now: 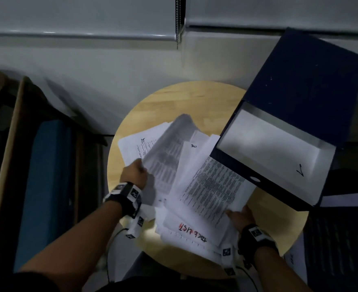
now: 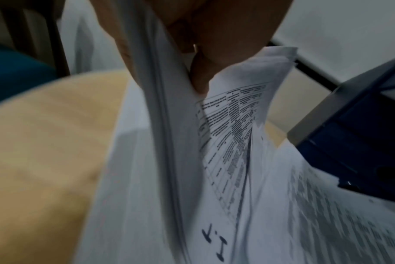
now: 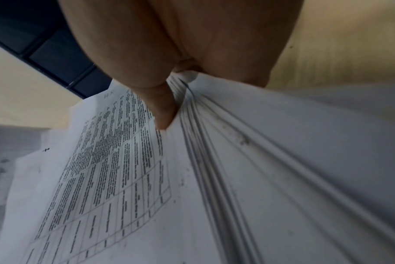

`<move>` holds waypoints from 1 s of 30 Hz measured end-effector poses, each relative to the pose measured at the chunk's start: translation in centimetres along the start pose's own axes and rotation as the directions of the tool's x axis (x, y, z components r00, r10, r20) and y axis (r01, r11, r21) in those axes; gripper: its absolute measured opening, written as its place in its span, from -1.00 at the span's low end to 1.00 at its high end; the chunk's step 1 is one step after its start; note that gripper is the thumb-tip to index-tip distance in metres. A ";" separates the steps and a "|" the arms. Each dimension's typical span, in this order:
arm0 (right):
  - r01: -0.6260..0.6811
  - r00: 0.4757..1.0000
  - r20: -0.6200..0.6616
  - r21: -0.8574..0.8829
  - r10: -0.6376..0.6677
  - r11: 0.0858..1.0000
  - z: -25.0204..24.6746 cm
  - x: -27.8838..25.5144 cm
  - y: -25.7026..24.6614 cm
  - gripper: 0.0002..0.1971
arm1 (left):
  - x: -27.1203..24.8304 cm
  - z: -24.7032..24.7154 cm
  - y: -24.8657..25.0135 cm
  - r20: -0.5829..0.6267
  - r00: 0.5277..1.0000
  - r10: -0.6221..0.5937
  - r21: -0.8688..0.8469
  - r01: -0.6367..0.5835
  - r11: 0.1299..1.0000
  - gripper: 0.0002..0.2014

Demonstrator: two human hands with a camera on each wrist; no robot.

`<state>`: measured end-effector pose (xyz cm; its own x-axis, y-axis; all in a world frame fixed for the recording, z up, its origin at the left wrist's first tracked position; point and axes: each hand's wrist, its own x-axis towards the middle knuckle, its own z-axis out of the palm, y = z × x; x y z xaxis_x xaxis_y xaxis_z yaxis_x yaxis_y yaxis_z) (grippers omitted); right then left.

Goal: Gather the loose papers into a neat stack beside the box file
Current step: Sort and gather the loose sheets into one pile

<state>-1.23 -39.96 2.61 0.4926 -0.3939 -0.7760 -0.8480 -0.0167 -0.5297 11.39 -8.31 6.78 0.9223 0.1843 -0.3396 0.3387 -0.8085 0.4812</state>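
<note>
dim room, round wooden counter against a pale wall: my hands work a spread of loose papers in front of me. my left hand is closed on the left edge of a thick sheaf, thumb and fingers pinching it so the sheets lift and curl up off the counter; the wrist view shows the paper edges fanned beneath my grip. my right hand grips the near right corner of another bundle, thumb pressed on a page of printed tables with the remaining sheets splayed under it. both wrists carry dark bands with black-and-white markers. between my hands the papers lie in an untidy overlap, one near sheet marked with red handwriting, another at the far left bearing a small ink mark. the pile's right edge runs under the front corner of the box file, a dark blue case lying open on the right of the counter, its pale interior bare, its lid tilted up behind. outward to the left stand a blue panel and a wooden board; a window blind with a bead chain hangs above.
</note>
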 end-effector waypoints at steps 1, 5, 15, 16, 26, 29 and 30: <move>0.000 1.000 0.000 -0.010 0.000 1.000 0.3 0.5 0.2 -0.36 | 0.4 -1.5 -0.4 -0.064 0.998 0.008 -0.024 -0.010 1.000 -0.93; 0.013 1.000 0.009 -0.078 -0.012 0.997 1.2 0.9 0.0 -0.40 | 2.0 -6.9 -1.9 -0.243 0.967 -0.075 -0.194 0.027 0.981 -0.87; -0.012 0.996 0.080 -0.163 0.026 0.987 2.3 0.6 -2.4 -0.15 | 0.2 -3.4 -2.6 -0.008 1.000 0.021 -0.489 -0.023 0.872 -0.61; 0.012 0.996 0.087 -0.166 0.002 0.986 2.4 0.7 -2.3 -0.11 | -0.4 -2.4 -2.2 0.022 0.998 0.050 -0.490 -0.033 0.871 -0.66; -0.101 0.976 0.207 0.170 0.064 0.980 1.7 -0.3 -3.1 0.01 | -3.6 5.0 0.1 0.501 0.857 0.117 0.074 -0.178 0.981 -0.62; -0.047 0.986 0.166 0.083 0.032 0.995 1.8 0.4 -2.4 0.52 | -2.8 5.0 -1.3 0.322 0.942 0.091 0.179 -0.155 0.972 -0.60; -0.030 0.984 0.176 0.026 0.025 0.999 1.9 1.0 -1.9 0.42 | -2.4 4.7 -1.8 0.221 0.975 0.037 0.192 -0.080 0.978 -0.58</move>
<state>1.25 -38.57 2.20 0.4981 -0.2268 -0.8369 -0.8569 0.0193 -0.5152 7.64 -9.92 2.91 0.8701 0.0264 -0.4921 0.2215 -0.9130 0.3426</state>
